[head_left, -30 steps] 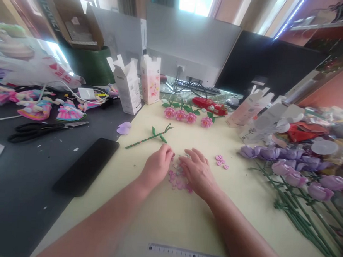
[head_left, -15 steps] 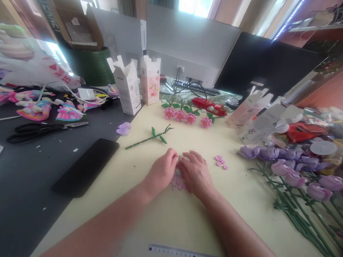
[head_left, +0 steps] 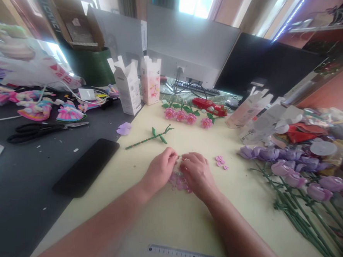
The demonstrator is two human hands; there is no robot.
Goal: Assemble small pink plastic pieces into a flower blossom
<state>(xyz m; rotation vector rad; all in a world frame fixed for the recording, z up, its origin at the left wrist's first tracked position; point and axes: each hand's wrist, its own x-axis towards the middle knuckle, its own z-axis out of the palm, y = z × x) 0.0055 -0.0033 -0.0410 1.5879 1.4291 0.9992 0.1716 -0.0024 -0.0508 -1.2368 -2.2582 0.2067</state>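
Left hand (head_left: 162,165) and right hand (head_left: 197,172) curl narrowly by pink pieces (head_left: 180,182), grip unclear; flowers (head_left: 180,115) lie toward desk's (head_left: 180,222) far edge.

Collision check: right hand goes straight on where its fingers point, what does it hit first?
Most likely the left hand: the right hand points toward it across a narrow gap. Depth is unclear from this one view, so it could pass slightly above or below.
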